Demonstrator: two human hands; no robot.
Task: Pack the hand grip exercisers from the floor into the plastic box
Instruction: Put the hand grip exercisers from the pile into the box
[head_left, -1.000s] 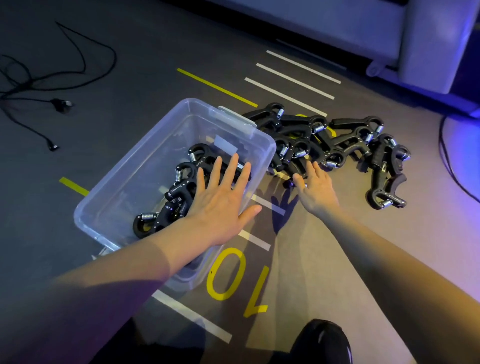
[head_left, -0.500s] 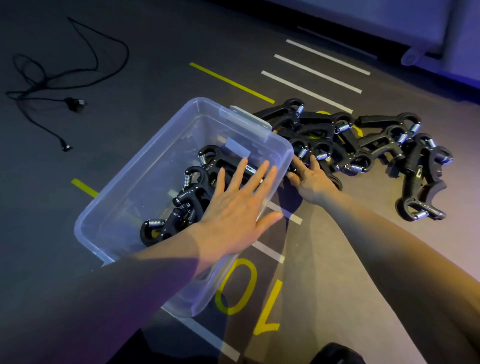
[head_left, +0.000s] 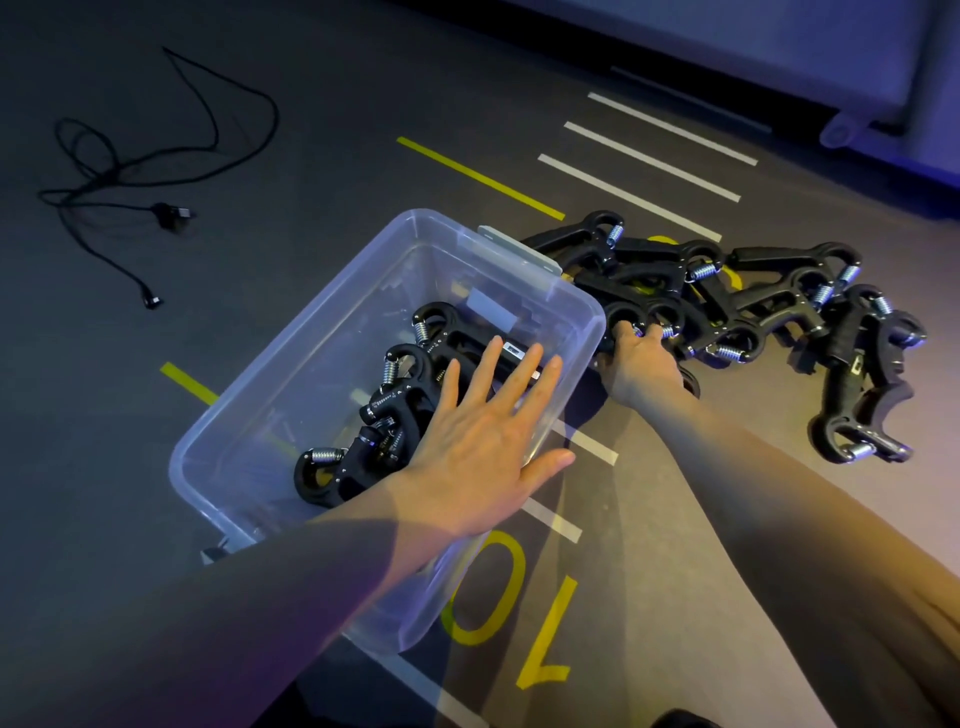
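Clear plastic box (head_left: 291, 415) holds several exercisers (head_left: 395, 415); the left hand (head_left: 483, 441) lies over it with straight, spread fingers. To the right, the right hand (head_left: 636, 364) curls its fingers on one exerciser (head_left: 623, 317) of the floor pile (head_left: 769, 312).

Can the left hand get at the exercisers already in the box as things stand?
Probably yes. The left hand lies spread flat over the open plastic box, with no lid on it, fingers right above the packed exercisers. Nothing sits between them.
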